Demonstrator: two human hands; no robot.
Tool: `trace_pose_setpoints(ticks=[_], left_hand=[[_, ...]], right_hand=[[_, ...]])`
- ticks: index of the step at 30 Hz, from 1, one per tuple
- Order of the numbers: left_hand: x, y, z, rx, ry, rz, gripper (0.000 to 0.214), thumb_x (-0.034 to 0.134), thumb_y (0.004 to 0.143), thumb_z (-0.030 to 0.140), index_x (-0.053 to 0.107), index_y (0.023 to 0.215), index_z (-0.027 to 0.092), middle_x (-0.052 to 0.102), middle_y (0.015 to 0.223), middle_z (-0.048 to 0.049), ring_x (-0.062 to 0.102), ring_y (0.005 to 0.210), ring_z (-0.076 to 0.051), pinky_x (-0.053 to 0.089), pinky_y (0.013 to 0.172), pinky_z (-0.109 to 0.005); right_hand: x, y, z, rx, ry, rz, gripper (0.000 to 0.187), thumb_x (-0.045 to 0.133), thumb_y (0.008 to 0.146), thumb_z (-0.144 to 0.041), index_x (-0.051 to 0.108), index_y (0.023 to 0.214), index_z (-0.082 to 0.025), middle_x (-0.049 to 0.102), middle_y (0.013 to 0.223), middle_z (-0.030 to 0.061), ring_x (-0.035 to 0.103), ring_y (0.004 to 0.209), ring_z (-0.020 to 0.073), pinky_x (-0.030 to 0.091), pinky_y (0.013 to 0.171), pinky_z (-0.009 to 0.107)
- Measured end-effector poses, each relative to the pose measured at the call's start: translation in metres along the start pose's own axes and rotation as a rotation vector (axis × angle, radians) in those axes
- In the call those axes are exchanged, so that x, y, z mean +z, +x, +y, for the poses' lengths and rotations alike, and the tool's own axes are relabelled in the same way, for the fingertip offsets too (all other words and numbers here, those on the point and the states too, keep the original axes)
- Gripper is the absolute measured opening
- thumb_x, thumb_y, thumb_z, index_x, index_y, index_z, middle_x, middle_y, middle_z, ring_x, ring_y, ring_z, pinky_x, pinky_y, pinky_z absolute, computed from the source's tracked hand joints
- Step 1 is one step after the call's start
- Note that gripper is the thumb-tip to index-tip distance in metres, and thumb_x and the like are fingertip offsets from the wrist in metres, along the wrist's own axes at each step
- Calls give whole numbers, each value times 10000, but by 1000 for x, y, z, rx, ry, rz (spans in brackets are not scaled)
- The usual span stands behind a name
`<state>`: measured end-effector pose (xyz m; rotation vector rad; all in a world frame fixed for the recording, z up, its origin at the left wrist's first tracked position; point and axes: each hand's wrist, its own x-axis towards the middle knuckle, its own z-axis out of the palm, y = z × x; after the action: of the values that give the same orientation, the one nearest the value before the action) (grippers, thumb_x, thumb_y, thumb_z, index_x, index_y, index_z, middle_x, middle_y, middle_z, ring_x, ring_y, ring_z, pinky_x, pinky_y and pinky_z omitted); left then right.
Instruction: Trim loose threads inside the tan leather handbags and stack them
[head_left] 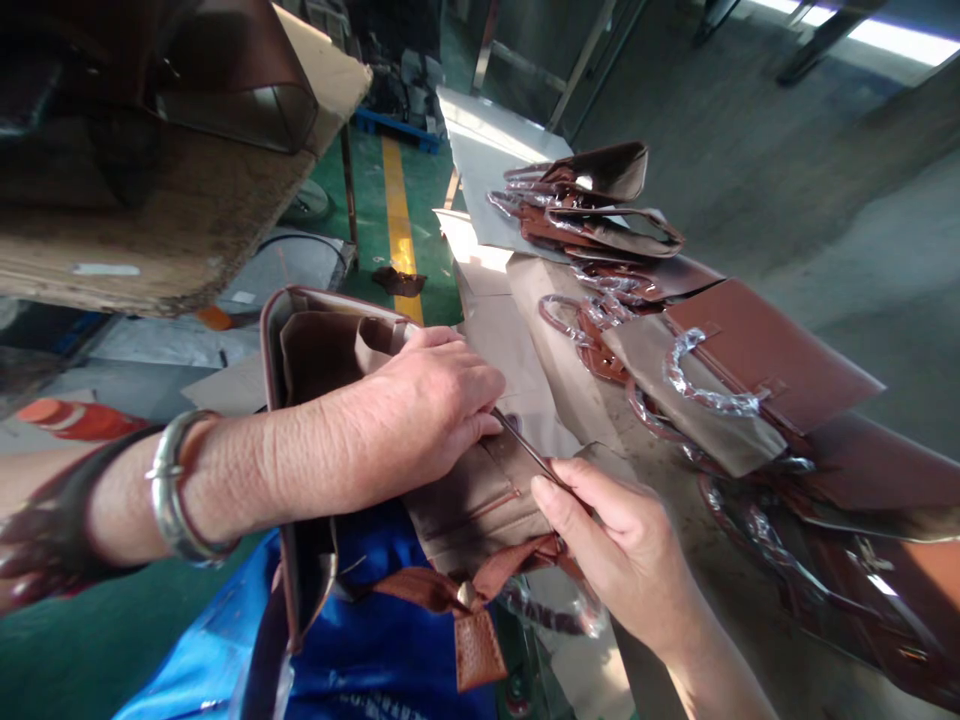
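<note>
A brown handbag (469, 505) lies spread wide over my lap, its grey-brown lining and an inner pocket turned up. My left hand (442, 395), with a metal bangle at the wrist, reaches across the bag and pinches the dark rim of its side. Further along that same rim, my right hand (619, 540) grips the edge between thumb and fingers. Below the hands hang a brown leather strap with a stud and a leather tag (480, 650). A plastic-wrapped handle (555, 610) shows beneath the rim. My left forearm hides part of the bag's inside.
Several brown handbags (772, 350) with plastic-wrapped handles lie along a cardboard-covered bench (517, 340) on the right. At upper left, a worn table (187, 240) bears more brown leather pieces. An orange bottle (79, 418) lies at left. A blue apron (360, 650) covers my lap.
</note>
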<state>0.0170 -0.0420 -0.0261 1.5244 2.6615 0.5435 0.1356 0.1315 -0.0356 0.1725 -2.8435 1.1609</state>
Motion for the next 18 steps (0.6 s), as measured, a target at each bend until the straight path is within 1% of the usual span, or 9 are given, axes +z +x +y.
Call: trace_pose_setpoints(ticks=[4,6,9,11,13,15,18], left_hand=[[2,-3,0,19,-54,46,122,556,844,197,581,739,140,602,775,-34,547,799,-191,418,833,-341],[1,-4,3,14,-77,62,132,548,848,190,566,728,139,595,779,-40,534,792,-192,419,826,-348],[-2,-4,9,-23,-89,9,155,498,869,157,547,725,131,596,807,-62,521,798,-195,416,837,-367],[-4,-4,12,-64,-90,-40,163,482,875,153,540,725,125,597,828,-81,518,816,-203,418,842,-381],[-5,-4,15,-76,-105,-44,161,492,869,157,531,715,127,595,830,-84,515,818,-203,427,831,-377],[-5,-6,16,-36,-129,-10,165,508,860,156,519,697,136,593,810,-67,510,793,-192,435,818,-364],[-4,-8,16,14,-126,38,173,527,849,156,509,677,143,590,784,-50,506,754,-183,441,802,-362]], right_hand=[[4,-5,1,8,-2,11,138,491,909,-221,559,796,-180,485,635,-41,479,574,82,367,548,185],[6,-9,1,18,9,11,168,466,920,-236,534,774,-187,448,610,-47,454,549,84,352,530,190],[9,-11,3,16,-3,-5,215,415,935,-247,477,736,-196,430,594,-48,459,539,92,344,526,198],[8,-10,3,7,-54,-26,199,388,942,-261,457,764,-202,449,606,-43,481,553,103,340,530,209],[7,-7,3,-19,-127,-54,188,380,942,-289,437,782,-208,451,606,-44,482,543,111,326,523,221],[4,-2,0,-21,-202,-99,210,396,937,-330,412,762,-215,441,592,-49,468,527,114,302,513,230],[1,6,-6,46,-257,-182,299,386,944,-363,358,686,-215,432,577,-52,444,528,108,268,515,235]])
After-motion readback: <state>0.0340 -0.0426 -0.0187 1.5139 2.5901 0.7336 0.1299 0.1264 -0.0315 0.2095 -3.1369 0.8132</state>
